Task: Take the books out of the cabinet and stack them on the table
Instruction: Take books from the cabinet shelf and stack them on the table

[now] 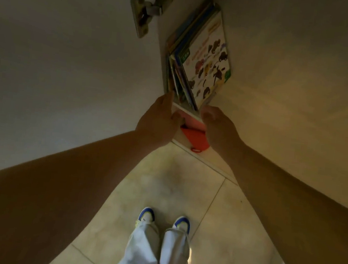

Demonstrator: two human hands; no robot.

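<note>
The open cabinet (286, 68) fills the upper part of the view, its pale door (58, 51) swung to the left with a metal hinge (142, 14) fixed near the door's inner edge. Below the cabinet lies the tiled floor (233, 227), where the person stands in light trousers (153, 256) and blue-and-white shoes (147, 214). Inside the cabinet, close against its left wall beside the hinge, the books (190, 63) stand as one leaning bundle on a shelf, and the outermost cover (210, 64), printed with small dark figures, faces out to the right. Under that shelf, at the cabinet's lower front edge, an orange flat thing (194, 137) with a loop shows between the wrists; what it is cannot be told. The left hand (159, 119) reaches to the near left corner of the bundle, its fingers extended along the books' edge, and the right hand (215, 126) comes to the near right corner with fingers loosely bent. Both hands touch or nearly touch the bundle, but whether either has truly closed round it cannot be told from here. No tabletop is in sight, and every visible book is in the cabinet, so the task seems at its very start: lifting the bundle out, carrying it over and stacking it all remain.
</note>
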